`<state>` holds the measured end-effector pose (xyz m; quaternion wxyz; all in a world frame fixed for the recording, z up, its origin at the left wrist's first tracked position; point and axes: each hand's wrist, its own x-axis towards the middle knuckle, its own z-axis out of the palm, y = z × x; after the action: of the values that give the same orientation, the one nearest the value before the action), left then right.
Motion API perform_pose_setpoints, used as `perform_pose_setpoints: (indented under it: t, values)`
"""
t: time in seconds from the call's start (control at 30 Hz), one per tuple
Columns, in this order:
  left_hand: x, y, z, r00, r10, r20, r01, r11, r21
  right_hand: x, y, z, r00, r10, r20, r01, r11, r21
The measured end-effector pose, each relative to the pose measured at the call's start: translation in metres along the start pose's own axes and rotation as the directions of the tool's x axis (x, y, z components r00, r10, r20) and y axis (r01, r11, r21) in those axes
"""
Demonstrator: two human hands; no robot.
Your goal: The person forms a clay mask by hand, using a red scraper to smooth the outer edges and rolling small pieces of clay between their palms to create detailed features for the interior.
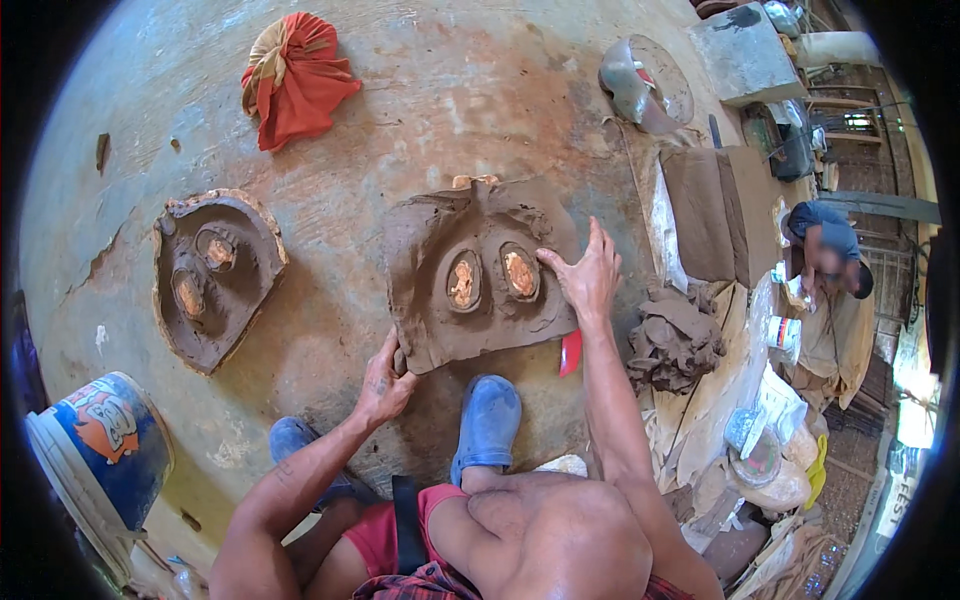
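Note:
A slab of dark wet clay lies in front of me over a mold, whose orange-brown edge shows at the top. Two oval openings in the slab have rough orange centres. My left hand grips the slab's lower left corner, its fingers closed at the edge. On the right side, my right hand is spread, with the fingers stretched out and the thumb touching the clay beside the right oval. A red object pokes out under the lower right edge. To the left lies a similar clay-lined mold with two ovals.
Crumpled clay and flat clay sheets sit to the right. A red and tan cloth bundle and a metal bowl lie farther off. A bucket stands at lower left. Another person crouches at far right.

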<state>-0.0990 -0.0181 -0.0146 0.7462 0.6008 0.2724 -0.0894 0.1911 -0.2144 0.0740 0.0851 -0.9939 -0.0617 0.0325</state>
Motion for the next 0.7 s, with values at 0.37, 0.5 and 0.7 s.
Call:
perform_pose_setpoints:
  t: [0.37,0.5,0.7]
  values:
    - [0.006,0.016,0.000,0.990,0.142,0.025,-0.143,0.987,0.068,0.071,-0.039,-0.051,0.477,-0.718,0.507,0.841,0.541,-0.025]
    - [0.005,0.013,-0.008,0.994,0.104,0.039,-0.107,0.990,0.091,0.093,-0.053,-0.058,0.310,-0.516,0.798,0.948,0.225,-0.223]
    - [0.005,0.016,-0.011,0.985,0.170,0.030,-0.173,0.970,0.171,0.071,-0.030,-0.079,0.351,-0.353,0.867,0.927,0.261,-0.269]
